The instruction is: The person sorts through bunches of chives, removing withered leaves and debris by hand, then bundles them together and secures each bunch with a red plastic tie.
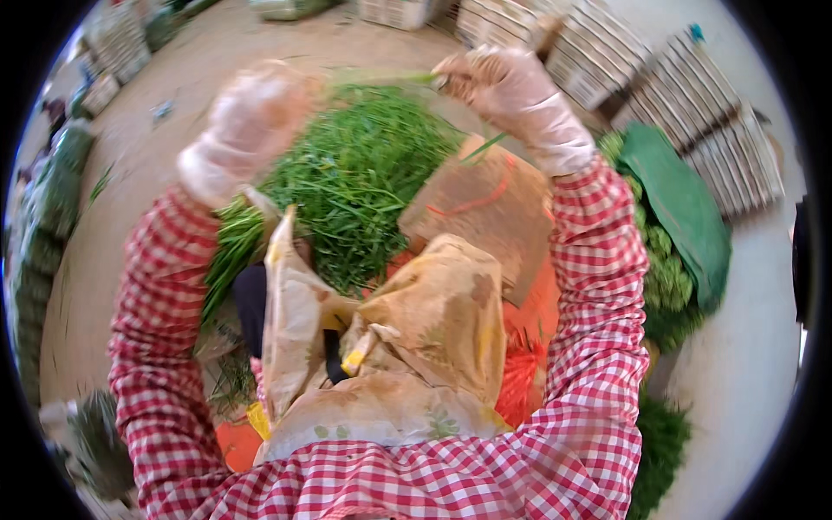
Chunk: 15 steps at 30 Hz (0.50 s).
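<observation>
Both my hands are in thin, clear plastic gloves and raised above a heap of long, thin green leaves. My right hand pinches a green blade that stretches towards the left hand. My left hand is motion-blurred, so its fingers and any grip on the blade cannot be made out. Below my left wrist lies a bundle of green stalks, partly behind my sleeve. A stained apron covers my lap. Right of the heap is a brown board or sheet with a red string on it.
Slatted white crates are stacked at the upper right. A green cloth partly covers bunched green vegetables beyond my right arm. Red plastic lies beside my lap. Wrapped green bundles line the left edge.
</observation>
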Tool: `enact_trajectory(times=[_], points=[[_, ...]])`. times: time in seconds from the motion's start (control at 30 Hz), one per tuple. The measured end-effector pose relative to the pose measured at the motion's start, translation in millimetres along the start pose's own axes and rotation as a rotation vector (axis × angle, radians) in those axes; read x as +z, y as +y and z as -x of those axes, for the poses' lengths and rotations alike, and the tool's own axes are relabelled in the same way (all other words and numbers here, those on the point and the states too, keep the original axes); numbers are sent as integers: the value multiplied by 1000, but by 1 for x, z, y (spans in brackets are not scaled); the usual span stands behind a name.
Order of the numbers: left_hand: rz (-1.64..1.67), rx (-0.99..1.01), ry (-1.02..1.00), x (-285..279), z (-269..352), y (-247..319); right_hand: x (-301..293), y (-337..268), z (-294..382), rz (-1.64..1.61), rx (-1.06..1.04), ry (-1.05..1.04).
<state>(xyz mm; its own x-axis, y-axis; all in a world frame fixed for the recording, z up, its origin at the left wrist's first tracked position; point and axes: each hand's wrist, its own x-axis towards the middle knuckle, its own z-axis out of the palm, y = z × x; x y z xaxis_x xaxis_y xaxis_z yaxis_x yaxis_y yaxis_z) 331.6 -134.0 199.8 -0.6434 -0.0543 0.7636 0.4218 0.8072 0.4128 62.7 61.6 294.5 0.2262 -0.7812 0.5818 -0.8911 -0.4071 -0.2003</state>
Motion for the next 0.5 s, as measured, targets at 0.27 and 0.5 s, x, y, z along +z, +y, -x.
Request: enact_trajectory(times=[0.27, 0.5], points=[[-1349, -634, -312, -23, -4, 29, -15, 99, 178, 1223, 208, -250], [-671, -1052, -22, -93, 136, 78, 112, 174, 250, 598, 725, -329]])
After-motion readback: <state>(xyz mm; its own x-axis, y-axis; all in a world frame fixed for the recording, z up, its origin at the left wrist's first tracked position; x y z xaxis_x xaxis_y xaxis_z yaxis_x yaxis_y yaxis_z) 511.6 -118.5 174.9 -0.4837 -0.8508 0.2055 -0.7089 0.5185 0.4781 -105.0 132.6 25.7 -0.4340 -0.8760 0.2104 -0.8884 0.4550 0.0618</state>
